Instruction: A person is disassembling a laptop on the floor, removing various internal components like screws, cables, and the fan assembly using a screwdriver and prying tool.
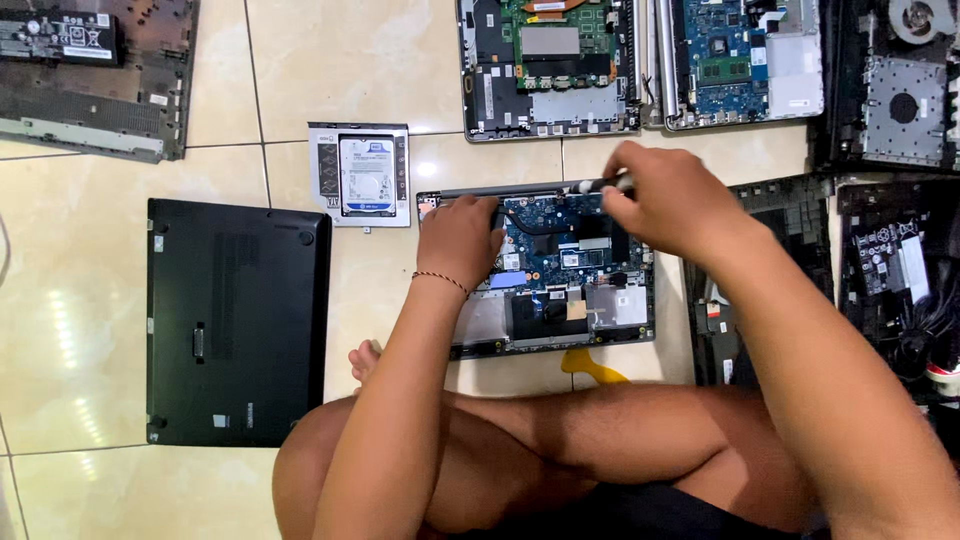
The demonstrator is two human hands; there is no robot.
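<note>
Resting beside the black cover [238, 322], a white-labelled drive [365, 176].

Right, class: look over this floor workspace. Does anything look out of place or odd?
Only a yellow tool poking out from under the opened laptop, half hidden. Otherwise the parts lie fairly orderly.
</note>
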